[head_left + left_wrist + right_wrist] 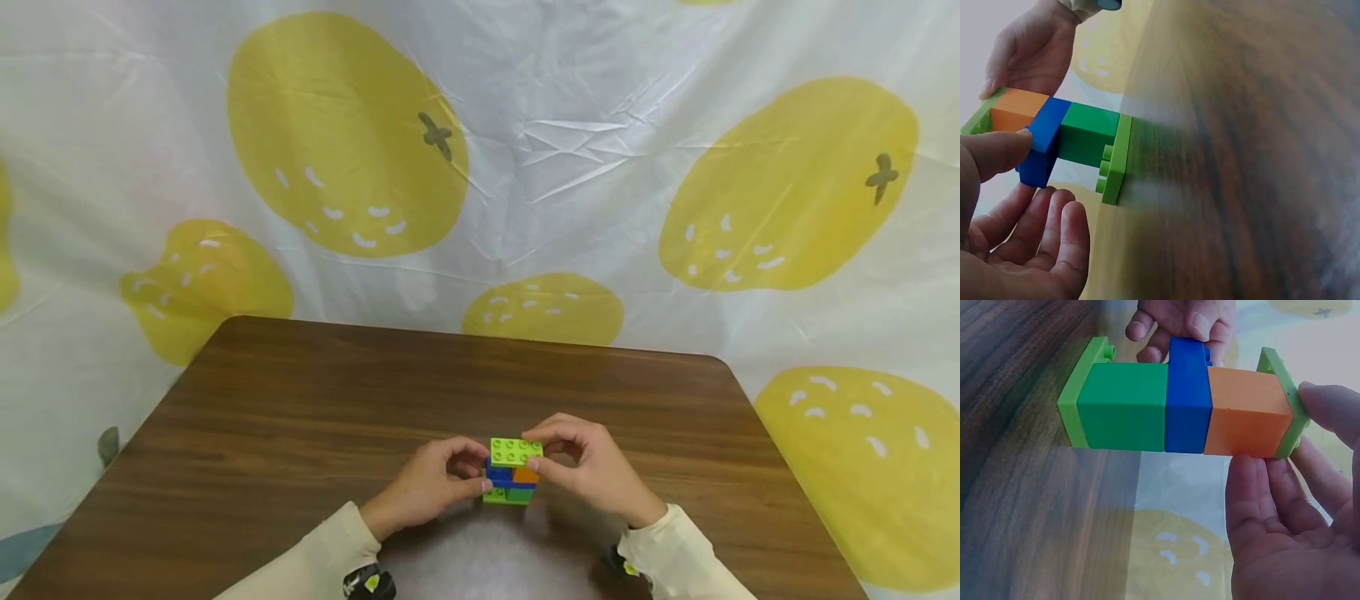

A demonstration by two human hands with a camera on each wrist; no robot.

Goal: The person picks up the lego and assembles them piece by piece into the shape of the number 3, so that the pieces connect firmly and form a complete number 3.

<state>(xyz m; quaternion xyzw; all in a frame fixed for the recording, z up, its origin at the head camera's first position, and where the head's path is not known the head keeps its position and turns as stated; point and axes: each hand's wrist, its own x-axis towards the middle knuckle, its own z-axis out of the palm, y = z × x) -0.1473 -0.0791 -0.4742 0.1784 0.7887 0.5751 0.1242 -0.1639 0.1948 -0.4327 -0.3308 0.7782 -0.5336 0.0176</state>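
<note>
A small tower of toy building bricks stands on the table between both hands. From the bottom up it has a lime plate (1120, 164), a green brick (1124, 406), a blue brick (1189, 406), an orange brick (1244, 409) and a lime top plate (513, 452) with its studs up. My left hand (431, 485) pinches the blue brick at its overhanging end, thumb on the near side. With thumb and fingers, my right hand (596, 471) grips the lime top plate at its right end; other fingertips touch the orange brick.
The brown wooden table (360, 392) has rounded far corners. A pale curtain (555, 75) printed with yellow fruit hangs behind and beside it. Dark wrist devices (369, 582) sit below both cream sleeves (318, 554).
</note>
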